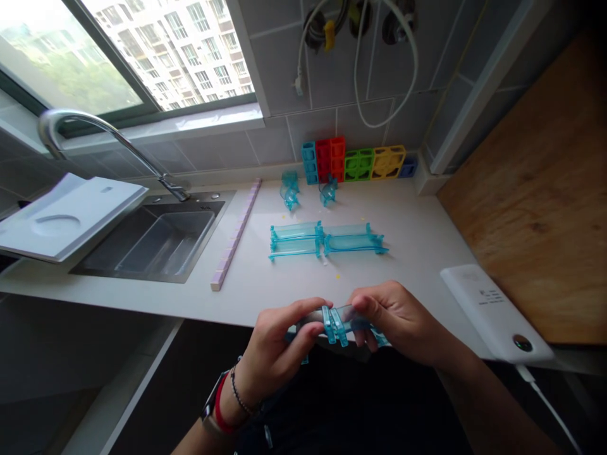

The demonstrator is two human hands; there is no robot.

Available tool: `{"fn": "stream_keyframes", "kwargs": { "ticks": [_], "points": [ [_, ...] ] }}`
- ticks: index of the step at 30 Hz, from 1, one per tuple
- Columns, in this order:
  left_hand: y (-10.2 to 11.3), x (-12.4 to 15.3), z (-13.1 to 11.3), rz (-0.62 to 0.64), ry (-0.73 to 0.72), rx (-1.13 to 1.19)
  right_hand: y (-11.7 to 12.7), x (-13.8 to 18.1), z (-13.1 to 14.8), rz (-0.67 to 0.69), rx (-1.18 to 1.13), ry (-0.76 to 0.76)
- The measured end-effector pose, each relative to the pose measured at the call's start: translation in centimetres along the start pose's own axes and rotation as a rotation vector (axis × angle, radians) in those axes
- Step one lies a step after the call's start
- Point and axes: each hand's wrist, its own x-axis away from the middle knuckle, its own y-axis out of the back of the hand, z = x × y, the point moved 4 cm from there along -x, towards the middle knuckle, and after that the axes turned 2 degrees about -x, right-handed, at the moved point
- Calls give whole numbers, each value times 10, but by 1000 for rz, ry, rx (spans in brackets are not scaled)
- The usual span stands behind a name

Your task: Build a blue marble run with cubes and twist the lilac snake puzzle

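Near the counter's front edge, my left hand (282,338) is closed with thumb and fingers around a translucent blue plastic track piece (327,324). My right hand (391,319) pinches another such track piece (348,316) from the right. The ends of the two pieces meet side by side between my hands; I cannot tell whether they are locked together. Farther back on the counter lie several long translucent blue track pieces (296,240) in two groups side by side. Behind them are smaller curved blue pieces (289,189) and another curved piece (327,191).
Coloured plastic blocks (359,163) stand against the tiled wall. A lilac strip (236,235) lies beside the sink (208,237), with a faucet (118,136) and a white box (71,215) at left. A white power bank (496,313) with a cable is on the right by a wooden board (535,189).
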Motion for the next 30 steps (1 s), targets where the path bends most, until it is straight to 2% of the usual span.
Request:
{"fn": "stream_keyframes", "kwargs": {
  "ticks": [8, 11, 15, 20, 30],
  "points": [
    [-3, 0, 4, 25, 106, 54, -3, -10, -15, -146, -20, -64],
    [-5, 0, 1, 46, 156, 78, -3, -12, -20, -136, -55, -78],
    [-3, -1, 4, -25, 230, 168, -3, -11, -22, -113, -123, -117],
    [-6, 0, 10, 5, 305, 254, -4, -10, -24, -84, -152, -168],
    [-8, -2, 14, -55, 368, 320, -6, -11, -18, -127, -54, -163]
  ]
}}
